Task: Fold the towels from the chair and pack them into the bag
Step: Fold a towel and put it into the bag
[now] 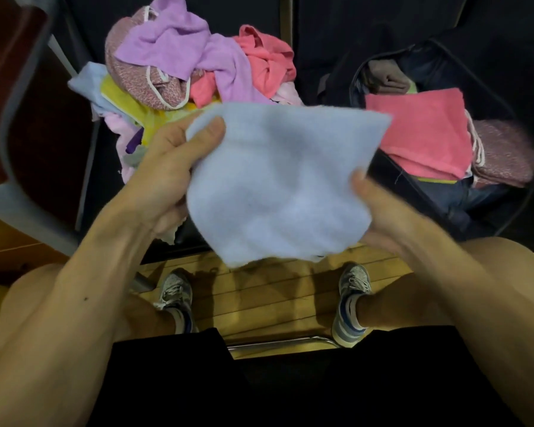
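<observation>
The light blue towel [278, 186] hangs in the air over the person's knees, held between 2 hands. The left hand [170, 167] has its grip on the towel's upper left corner, with the thumb pressed on top and the fingers hidden under the cloth. The right hand [379, 211] holds the lower right edge. Its thumb lies on the cloth, the rest is blurred, and its grip looks like a pinch.

The towel's longer line runs from the near left to the far right, so its free far corner points towards the bag [426, 204]. The bag stands open just beyond and to the right of that corner, with a folded pink towel [420, 134] on top inside it. The right hand is the nearer one to the bag. The left hand is nearer the pile of unfolded towels [191, 63] on the chair [198, 241].

Whether this towel needs another fold cannot be told. If it is ready, the carry likely goes rightward and away, led by the right hand.
</observation>
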